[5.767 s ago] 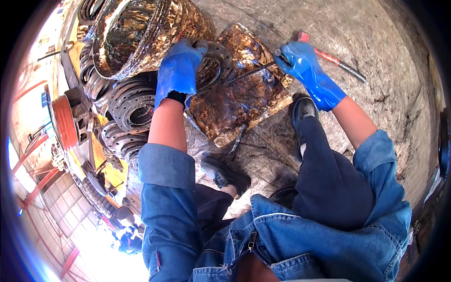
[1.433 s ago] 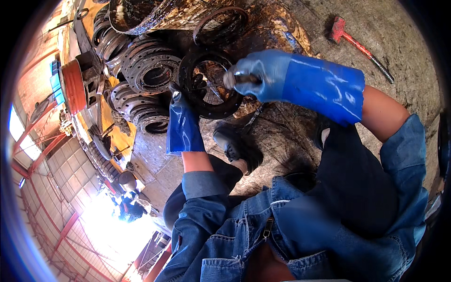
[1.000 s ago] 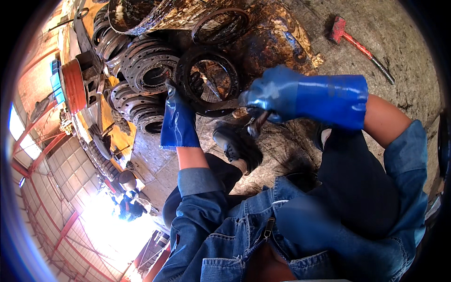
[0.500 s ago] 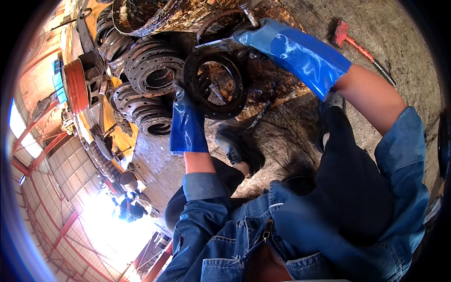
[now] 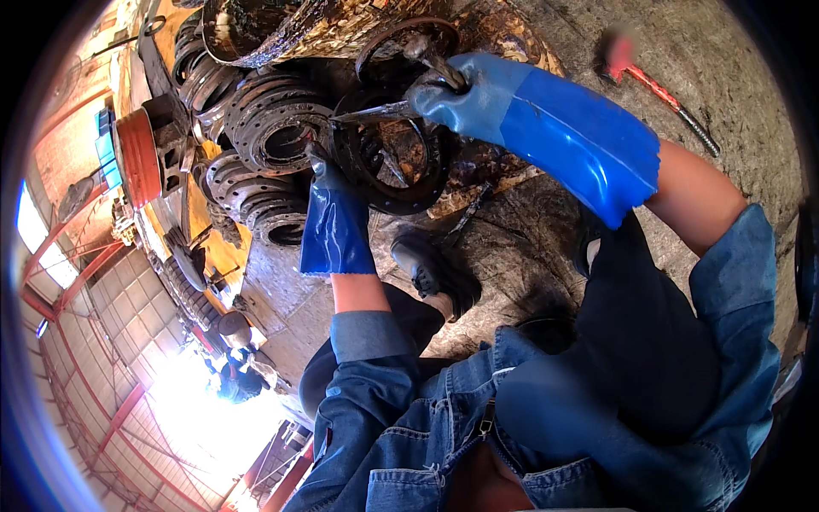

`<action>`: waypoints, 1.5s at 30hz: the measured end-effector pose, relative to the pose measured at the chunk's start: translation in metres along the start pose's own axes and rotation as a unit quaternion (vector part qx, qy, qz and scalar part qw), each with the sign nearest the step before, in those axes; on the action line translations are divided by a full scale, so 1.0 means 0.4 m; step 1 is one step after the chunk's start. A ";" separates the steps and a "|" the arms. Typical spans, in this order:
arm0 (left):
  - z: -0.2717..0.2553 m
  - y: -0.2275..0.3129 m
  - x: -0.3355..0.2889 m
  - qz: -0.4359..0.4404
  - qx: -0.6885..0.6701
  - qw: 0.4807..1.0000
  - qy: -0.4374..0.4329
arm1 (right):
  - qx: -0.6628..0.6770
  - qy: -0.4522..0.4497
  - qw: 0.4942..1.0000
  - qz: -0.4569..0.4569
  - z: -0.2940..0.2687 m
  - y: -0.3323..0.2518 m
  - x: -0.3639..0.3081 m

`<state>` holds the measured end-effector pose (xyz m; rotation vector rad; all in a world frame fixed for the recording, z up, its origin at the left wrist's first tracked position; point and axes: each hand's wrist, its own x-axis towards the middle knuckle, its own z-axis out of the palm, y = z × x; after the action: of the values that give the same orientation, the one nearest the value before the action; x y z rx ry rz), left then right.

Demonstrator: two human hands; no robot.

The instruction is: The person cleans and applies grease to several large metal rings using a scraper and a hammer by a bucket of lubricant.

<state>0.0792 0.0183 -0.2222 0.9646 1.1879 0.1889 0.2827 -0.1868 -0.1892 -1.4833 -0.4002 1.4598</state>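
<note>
A dark, greasy flange ring with bolt holes is tilted up in front of me. My left hand, in a blue rubber glove, grips its left edge; the thumb points up and the other fingers are mostly hidden. My right hand, gloved alike, is closed round a metal scraper. Its thin blade points left across the upper part of the ring, with the tip near the upper left rim. The scraper's handle end sticks out above the glove.
Stacks of dirty flange rings stand at the left. Beyond the ring lie another loose ring and a large rusty cylinder. A red hammer rests on the concrete floor at right. My shoe is just below the ring.
My right hand has shifted slightly left and nearer, and the scraper's blade has swept left and down across the ring's top. The left hand has moved a little left.
</note>
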 end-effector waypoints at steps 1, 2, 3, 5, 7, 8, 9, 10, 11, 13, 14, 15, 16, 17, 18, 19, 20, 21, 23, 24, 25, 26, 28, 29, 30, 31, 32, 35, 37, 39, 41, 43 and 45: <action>0.009 0.003 -0.002 -0.005 -0.010 1.000 0.001 | 0.016 -0.025 1.000 -0.006 -0.001 0.029 0.012; 0.020 0.008 -0.005 -0.009 -0.016 1.000 0.002 | 0.033 -0.049 0.998 -0.013 -0.002 0.061 0.025; 0.030 0.012 -0.011 -0.009 -0.021 1.000 0.003 | 0.049 -0.075 0.996 -0.021 -0.002 0.085 0.036; 0.034 0.017 -0.016 0.007 0.004 1.000 -0.005 | 0.044 -0.097 0.994 -0.035 -0.001 0.105 0.041; 0.008 0.008 -0.020 0.062 0.114 0.991 -0.023 | -0.038 -0.056 0.997 -0.045 0.011 0.070 -0.001; 0.005 0.008 -0.023 0.064 0.124 0.990 -0.003 | -0.099 -0.020 0.994 -0.050 0.020 0.032 -0.048; 0.007 0.008 -0.024 0.065 0.135 0.989 0.013 | -0.157 0.020 0.986 -0.054 0.023 0.001 -0.090; 0.026 0.018 -0.033 0.046 0.102 0.992 0.059 | -0.140 0.028 0.988 -0.067 0.022 -0.014 -0.122; 0.042 0.024 -0.032 0.023 0.069 0.992 0.100 | -0.150 0.027 0.986 -0.067 0.018 -0.010 -0.126; 0.047 0.023 -0.025 0.000 0.007 0.998 0.063 | -0.170 0.024 0.983 -0.066 0.014 0.003 -0.130; 0.047 0.020 -0.019 -0.012 -0.024 0.999 0.045 | -0.176 0.021 0.980 -0.086 0.012 0.019 -0.125; 0.028 0.017 -0.007 0.002 0.004 1.000 0.013 | -0.181 0.017 0.977 -0.107 0.009 0.036 -0.120; -0.009 0.012 0.015 0.016 0.032 0.999 -0.019 | -0.187 0.014 0.974 -0.129 0.005 0.046 -0.118; -0.053 0.004 0.039 0.030 0.057 0.997 -0.050 | -0.192 0.007 0.973 -0.130 0.002 0.046 -0.121; -0.100 -0.008 0.071 0.062 0.142 0.986 -0.054 | -0.198 0.001 0.972 -0.130 0.002 0.046 -0.121; -0.155 -0.020 0.098 0.095 0.226 0.968 -0.052 | -0.204 -0.010 0.970 -0.133 0.005 0.043 -0.120; -0.154 -0.023 0.097 0.087 0.206 0.973 -0.055 | -0.220 -0.018 0.966 -0.132 0.004 0.035 -0.124; -0.115 -0.013 0.078 0.078 0.187 0.977 -0.061 | -0.235 -0.024 0.963 -0.129 0.000 0.023 -0.135; -0.013 0.005 0.014 -0.017 -0.063 0.995 -0.069 | -0.242 -0.025 0.961 -0.134 -0.006 0.024 -0.142; 0.024 0.018 -0.009 -0.010 -0.052 0.998 -0.045 | -0.236 -0.022 0.961 -0.144 -0.005 0.032 -0.143; 0.053 0.030 -0.029 -0.003 -0.041 0.999 -0.019 | -0.230 -0.021 0.961 -0.154 -0.005 0.039 -0.143; 0.065 0.036 -0.039 0.005 -0.031 0.999 0.007 | -0.233 -0.026 0.959 -0.158 -0.005 0.044 -0.141; 0.043 0.033 -0.027 -0.015 -0.057 0.998 -0.016 | -0.239 -0.034 0.956 -0.164 -0.007 0.052 -0.137; 0.043 0.034 -0.025 -0.025 -0.071 0.997 -0.029 | -0.232 -0.040 0.963 -0.133 -0.011 0.051 -0.140; 0.044 0.032 -0.024 -0.018 -0.064 0.997 -0.029 | -0.225 -0.046 0.968 -0.102 -0.015 0.048 -0.145; 0.045 0.028 -0.026 -0.010 -0.058 0.998 -0.031 | -0.218 -0.051 0.972 -0.071 -0.021 0.042 -0.152; 0.047 0.029 -0.034 -0.001 -0.052 0.998 -0.031 | -0.254 -0.054 0.965 -0.033 -0.030 0.016 -0.163; 0.030 0.021 -0.046 0.042 0.002 0.998 -0.052 | -0.263 -0.050 0.963 -0.039 -0.066 -0.048 -0.172; 0.081 0.036 -0.078 0.052 0.008 0.999 -0.010 | -0.127 -0.031 0.972 -0.196 -0.118 -0.009 -0.166; 0.047 0.010 -0.052 0.093 -0.004 0.995 -0.047 | 0.017 -0.022 0.938 -0.345 -0.161 0.027 -0.169; 0.053 0.011 -0.055 0.086 0.025 0.995 -0.046 | -0.025 0.049 0.888 -0.457 -0.190 0.017 -0.162; 0.046 0.006 -0.064 0.090 0.033 0.995 -0.031 | -0.173 0.085 0.895 -0.402 -0.212 -0.106 -0.204; 0.080 0.017 -0.059 0.078 0.036 0.995 -0.050 | 0.106 -0.170 0.965 -0.171 -0.225 -0.233 -0.305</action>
<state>0.0989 -0.0085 -0.1998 1.1194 1.0339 0.2201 0.3720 -0.2755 -0.0634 -0.9382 -0.6527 1.4245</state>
